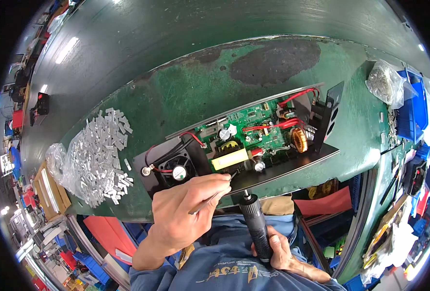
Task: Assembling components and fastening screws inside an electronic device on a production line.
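My left hand (188,206) pinches a pair of tweezers (206,203), whose tips reach the near side of a green circuit board (261,123). In my right hand (280,250) is a black electric screwdriver (254,218), its bit pointing up toward the near edge of the black metal housing (292,165). The board lies inside this housing, with a yellow-wrapped transformer (230,159), a copper coil (299,139) and red wires on it. A fan (178,169) sits at the housing's left end. What the tweezer tips grip is too small to tell.
A heap of small silvery metal pieces (101,155) lies on a plastic bag at the left. Across the far side runs a dark green belt-like surface (176,29). At the right stand a blue bin (412,106) and a clear bag of small parts (385,83).
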The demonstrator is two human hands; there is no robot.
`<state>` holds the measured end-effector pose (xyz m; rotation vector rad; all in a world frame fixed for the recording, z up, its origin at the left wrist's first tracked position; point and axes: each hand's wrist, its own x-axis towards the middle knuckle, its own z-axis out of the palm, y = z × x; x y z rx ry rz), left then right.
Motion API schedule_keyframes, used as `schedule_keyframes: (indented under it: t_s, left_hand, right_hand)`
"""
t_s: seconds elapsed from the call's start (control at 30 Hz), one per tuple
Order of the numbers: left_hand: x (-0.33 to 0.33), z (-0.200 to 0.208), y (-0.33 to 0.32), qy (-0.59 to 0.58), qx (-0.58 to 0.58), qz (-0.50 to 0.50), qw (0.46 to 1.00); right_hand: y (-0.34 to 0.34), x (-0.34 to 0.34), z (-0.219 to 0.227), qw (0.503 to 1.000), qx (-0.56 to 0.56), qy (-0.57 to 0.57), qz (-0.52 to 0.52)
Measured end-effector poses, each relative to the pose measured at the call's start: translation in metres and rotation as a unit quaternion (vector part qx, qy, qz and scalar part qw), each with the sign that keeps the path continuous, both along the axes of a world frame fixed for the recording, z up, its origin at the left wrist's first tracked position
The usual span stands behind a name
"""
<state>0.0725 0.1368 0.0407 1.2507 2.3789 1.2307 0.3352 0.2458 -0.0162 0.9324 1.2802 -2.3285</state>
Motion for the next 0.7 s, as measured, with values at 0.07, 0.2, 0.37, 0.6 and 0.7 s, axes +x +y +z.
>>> schedule_keyframes:
  t_s: [0.07,0.2,0.37,0.6,0.7]
  left_hand:
    - [-0.001,0.0,0.001,0.003,0.0,-0.006,1.0]
    - [-0.004,-0.005,0.001,0.025,0.023,-0.023,0.999]
    - [-0.005,-0.003,0.004,0.028,0.027,-0.022,0.999]
    - [-0.01,0.021,-0.011,0.031,0.109,0.013,0.994]
    - [-0.014,0.038,-0.044,0.067,0.186,0.248,0.948]
  right_hand:
    - [-0.002,0.001,-0.003,1.0,-0.016,0.009,-0.012]
    - [0.004,0.001,-0.007,0.991,-0.134,-0.003,-0.01]
    - [0.016,0.004,-0.029,0.901,-0.425,0.092,-0.018]
    - [0.049,0.048,-0.016,0.996,0.086,0.005,-0.025]
    - [0.087,0.036,0.002,0.969,0.172,-0.006,-0.179]
